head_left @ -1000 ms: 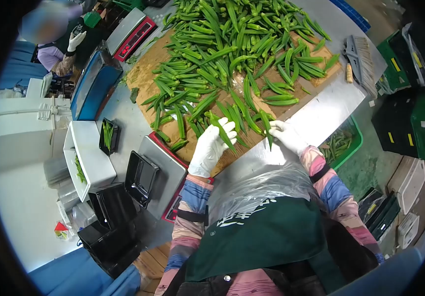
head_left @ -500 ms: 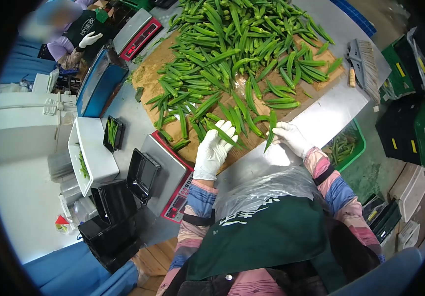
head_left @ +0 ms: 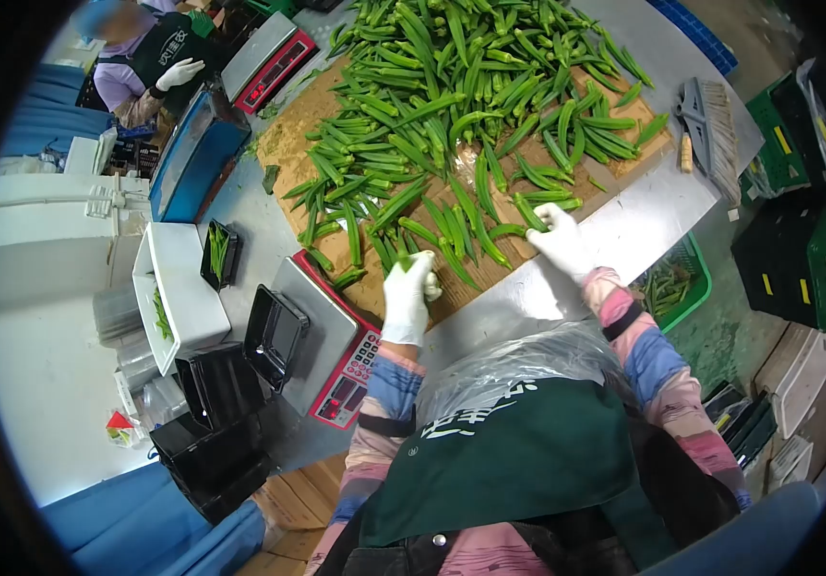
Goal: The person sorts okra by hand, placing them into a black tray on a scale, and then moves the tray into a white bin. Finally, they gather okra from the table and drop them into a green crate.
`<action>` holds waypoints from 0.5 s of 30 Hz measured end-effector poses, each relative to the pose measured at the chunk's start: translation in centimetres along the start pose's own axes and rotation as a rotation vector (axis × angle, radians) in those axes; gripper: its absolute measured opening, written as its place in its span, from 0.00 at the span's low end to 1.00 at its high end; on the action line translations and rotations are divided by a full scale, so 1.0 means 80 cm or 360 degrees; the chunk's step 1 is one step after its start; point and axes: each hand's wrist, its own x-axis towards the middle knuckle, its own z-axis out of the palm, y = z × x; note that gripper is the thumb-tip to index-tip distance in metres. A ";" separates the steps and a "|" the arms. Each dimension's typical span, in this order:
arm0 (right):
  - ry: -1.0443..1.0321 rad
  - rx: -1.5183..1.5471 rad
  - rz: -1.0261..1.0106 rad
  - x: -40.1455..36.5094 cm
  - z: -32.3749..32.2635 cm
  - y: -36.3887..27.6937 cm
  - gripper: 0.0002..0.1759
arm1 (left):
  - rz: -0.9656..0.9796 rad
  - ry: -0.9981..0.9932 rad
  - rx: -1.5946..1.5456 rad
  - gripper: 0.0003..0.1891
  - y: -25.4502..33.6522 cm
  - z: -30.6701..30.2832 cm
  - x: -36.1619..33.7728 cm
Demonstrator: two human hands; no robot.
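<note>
A large heap of green okra pods (head_left: 451,106) covers the brown cardboard (head_left: 283,144) on the metal table. My left hand (head_left: 408,302), in a white glove, is curled closed at the heap's near edge; a bit of green okra (head_left: 403,259) shows at its fingertips, the rest hidden by the glove. My right hand (head_left: 564,245), also gloved, pinches the lower end of an okra pod (head_left: 528,213) over the near right of the heap. Loose pods lie between the two hands.
Left of me are a red-rimmed scale (head_left: 341,398), a black tray (head_left: 276,336), a white box (head_left: 182,307) and a small tray of okra (head_left: 218,254). A brush (head_left: 710,134) lies right; a green basket (head_left: 703,278) stands below. A co-worker (head_left: 158,62) is at upper left.
My left hand has turned and closed, its palm no longer showing with a pod across it. My right hand has moved up towards the heap, and its pod now leans the other way.
</note>
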 end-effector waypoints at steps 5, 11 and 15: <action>-0.0073 -0.0957 -0.0035 0.013 0.037 0.013 0.21 | 0.0252 0.0469 0.1554 0.23 -0.050 0.055 0.011; 0.0066 -0.0732 0.0085 -0.049 -0.080 0.031 0.21 | -0.0011 0.0115 0.0579 0.12 -0.037 0.003 0.011; 0.0262 -0.0650 0.0331 -0.090 -0.197 0.088 0.23 | 0.0081 -0.0047 0.0439 0.13 -0.018 -0.038 -0.002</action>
